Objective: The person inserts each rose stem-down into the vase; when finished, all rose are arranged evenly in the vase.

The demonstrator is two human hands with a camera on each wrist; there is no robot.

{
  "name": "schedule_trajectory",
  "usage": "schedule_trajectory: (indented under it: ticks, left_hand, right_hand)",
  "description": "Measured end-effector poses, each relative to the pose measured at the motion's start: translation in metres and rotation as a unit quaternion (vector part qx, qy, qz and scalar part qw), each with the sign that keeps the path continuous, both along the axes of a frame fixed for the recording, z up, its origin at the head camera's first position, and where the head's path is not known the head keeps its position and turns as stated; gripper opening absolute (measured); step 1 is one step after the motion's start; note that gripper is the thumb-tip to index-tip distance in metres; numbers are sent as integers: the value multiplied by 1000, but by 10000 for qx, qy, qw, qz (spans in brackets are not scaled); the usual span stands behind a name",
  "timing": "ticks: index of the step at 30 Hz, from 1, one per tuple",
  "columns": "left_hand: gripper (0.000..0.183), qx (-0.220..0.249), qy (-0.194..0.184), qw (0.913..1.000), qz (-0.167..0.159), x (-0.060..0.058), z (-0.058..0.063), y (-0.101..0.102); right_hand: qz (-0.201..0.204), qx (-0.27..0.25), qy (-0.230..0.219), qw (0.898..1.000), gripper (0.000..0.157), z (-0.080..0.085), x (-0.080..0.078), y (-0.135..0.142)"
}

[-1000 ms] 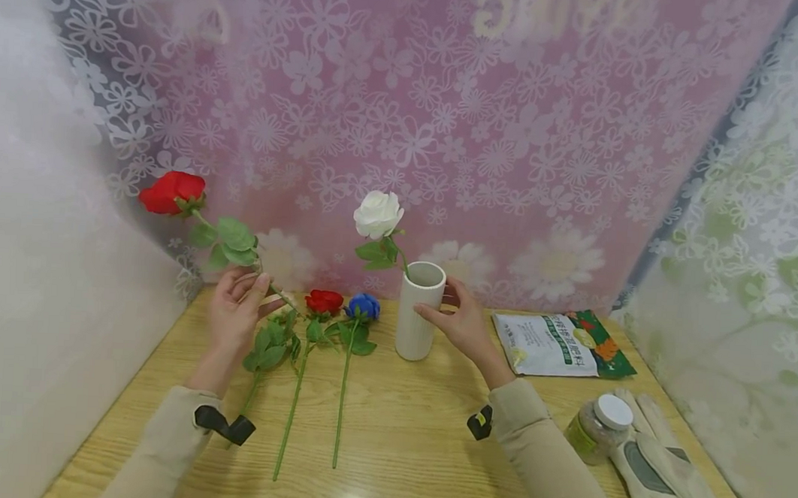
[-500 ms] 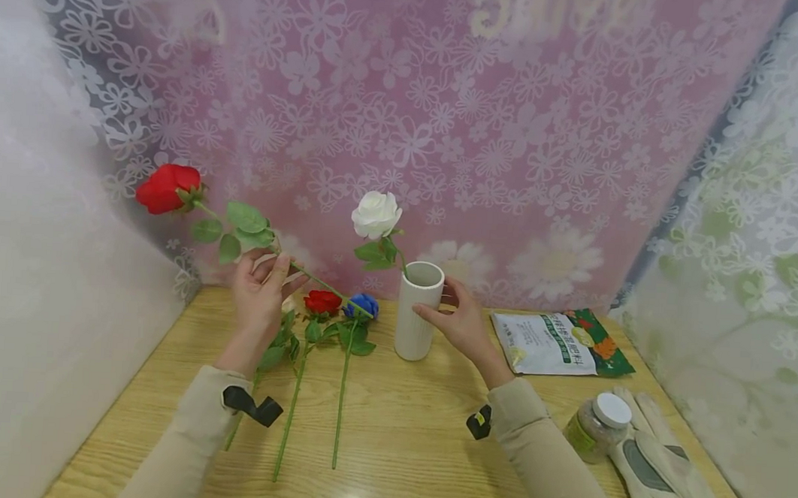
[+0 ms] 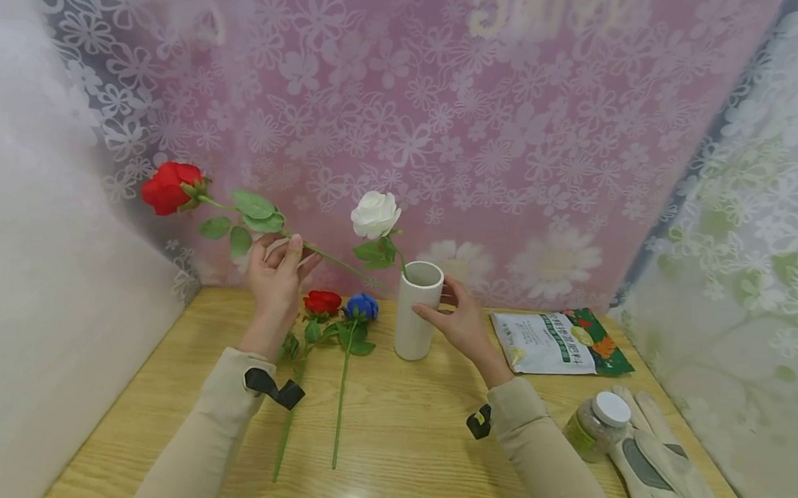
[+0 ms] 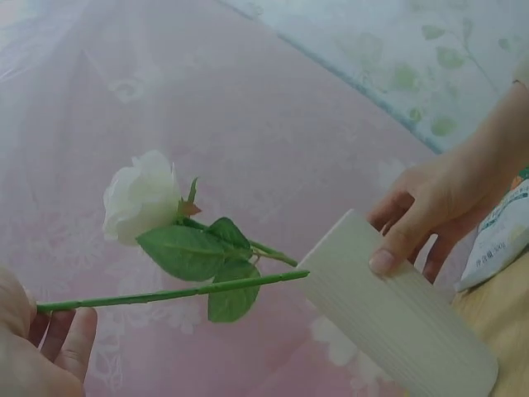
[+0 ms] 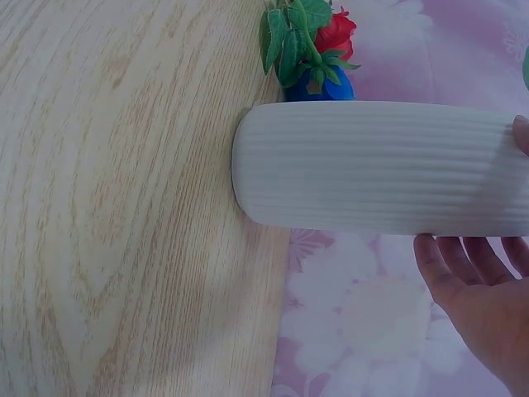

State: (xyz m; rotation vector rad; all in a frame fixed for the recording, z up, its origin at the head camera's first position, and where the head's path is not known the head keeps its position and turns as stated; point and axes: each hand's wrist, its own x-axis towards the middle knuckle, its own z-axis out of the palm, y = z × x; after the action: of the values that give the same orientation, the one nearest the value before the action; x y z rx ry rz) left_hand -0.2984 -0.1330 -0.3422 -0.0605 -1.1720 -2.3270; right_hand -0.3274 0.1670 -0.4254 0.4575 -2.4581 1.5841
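My left hand pinches the green stem of a red rose above the table, its bloom pointing left and its stem slanting down to the right. In the left wrist view the stem's cut end overlaps the vase's rim. A ribbed white vase stands upright on the table, and my right hand grips it near the top, thumb in front and fingers behind. One white rose stands in the vase, leaning left over the rim.
Between my left hand and the vase lie another red rose and a blue rose. To the right are a fertilizer bag, a white-lidded jar and pale gloves. A floral curtain hangs behind.
My left hand has moved right and slightly up with the red rose, bringing the stem's end towards the vase's rim. My right hand and the vase have stayed in place.
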Motion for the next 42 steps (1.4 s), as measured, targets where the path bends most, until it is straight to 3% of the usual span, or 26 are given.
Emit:
schedule_trajectory:
  ticks: [11, 20, 31, 37, 42]
  left_hand:
    - [17, 81, 53, 9997, 218, -4, 13, 18]
    - [17, -85, 231, 9993, 264, -11, 12, 34]
    - [27, -874, 41, 9962, 57, -19, 5, 53]
    - [25, -1339, 192, 9908, 63, -25, 2, 67]
    - [18, -1897, 8, 9817, 173, -30, -5, 77]
  right_hand:
    - [-15, -20, -20, 10000, 77, -1, -1, 1]
    - [-62, 2, 20, 10000, 76, -3, -2, 1]
    - [-12, 0, 40, 10000, 78, -3, -1, 0]
    - [-22, 9, 27, 10000, 78, 1, 1, 0]
    - [-27, 9, 54, 10000, 77, -2, -1, 0]
